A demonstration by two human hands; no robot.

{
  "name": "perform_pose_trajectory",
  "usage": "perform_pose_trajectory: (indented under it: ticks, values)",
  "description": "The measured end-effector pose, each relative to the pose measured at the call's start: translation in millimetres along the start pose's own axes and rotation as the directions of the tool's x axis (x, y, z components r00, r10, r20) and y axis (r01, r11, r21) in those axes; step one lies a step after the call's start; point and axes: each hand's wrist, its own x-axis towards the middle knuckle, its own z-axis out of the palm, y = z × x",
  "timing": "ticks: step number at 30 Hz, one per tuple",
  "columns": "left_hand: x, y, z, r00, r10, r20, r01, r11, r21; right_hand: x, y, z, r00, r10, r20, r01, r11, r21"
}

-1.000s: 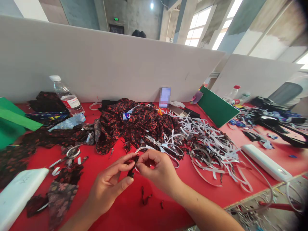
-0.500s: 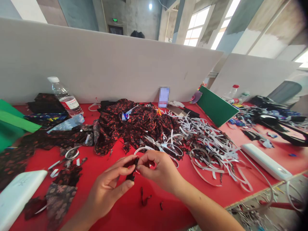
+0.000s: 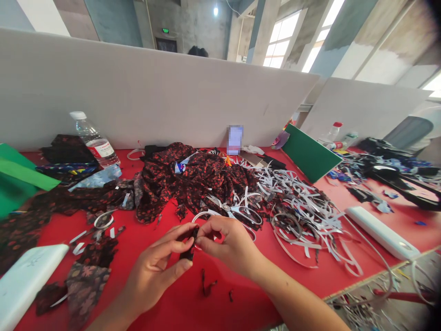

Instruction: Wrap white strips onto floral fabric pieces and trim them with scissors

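Holds a dark scrap (image 3: pixel 187 253) above the red table (image 3: pixel 165 305), between both hands. Pinches it in the left hand (image 3: pixel 148 269), with the thumb at the lower end and the fingers at the upper; nips its right edge with the right hand (image 3: pixel 229 241), thumb and forefinger pressed together. Cannot fairly tell, behind those fingertips, the amount of scrap caught on that side.

Looks light, close to weightless, and soft: likely to fold or curl at a touch rather than stay flat. Probably not slippery (dull and dry to the eye), yet small enough to slide out of a loose hold. Not fragile in the sense of breaking, but apt to fray or pucker under a hard pull. Best taken at both ends, with the pads flat and a light tension; worst by one corner, for want of stiffness.

Has dark bits (image 3: pixel 203 278) just below the grip, scissors (image 3: pixel 227 208) just beyond it, a floral heap (image 3: pixel 198 177) past those, and tangled white strips (image 3: pixel 299 197) off to the right.
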Motion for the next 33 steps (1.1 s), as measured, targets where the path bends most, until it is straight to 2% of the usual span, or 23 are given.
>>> perform_pose_trajectory:
  ticks: [16, 26, 28, 30, 33]
  values:
    - [0, 2, 1.0, 1.0, -0.014, 0.01, 0.014, 1.0, 0.007, 0, 1, -2, 0.999, -0.025, 0.038, 0.027, 0.999, -0.029]
    - [2, -4, 3.6, 0.996, -0.092, -0.006, 0.091, 0.99, -0.104, 3, 9, 2, 0.999, -0.02, 0.028, 0.021, 1.0, -0.003]
    - [3, -4, 5.5, 0.989, -0.145, -0.024, 0.139, 0.976, -0.168, 3, 11, 5, 1.0, 0.013, 0.012, -0.014, 1.0, 0.012]
    - [6, -4, 9.4, 0.971, -0.232, -0.062, 0.203, 0.929, -0.309, 4, 12, 8, 0.997, 0.08, -0.018, -0.079, 0.996, 0.052]
    - [11, -3, 17.9, 0.92, -0.39, -0.045, 0.299, 0.77, -0.564, 5, 13, 11, 0.977, 0.204, -0.063, -0.193, 0.97, 0.145]
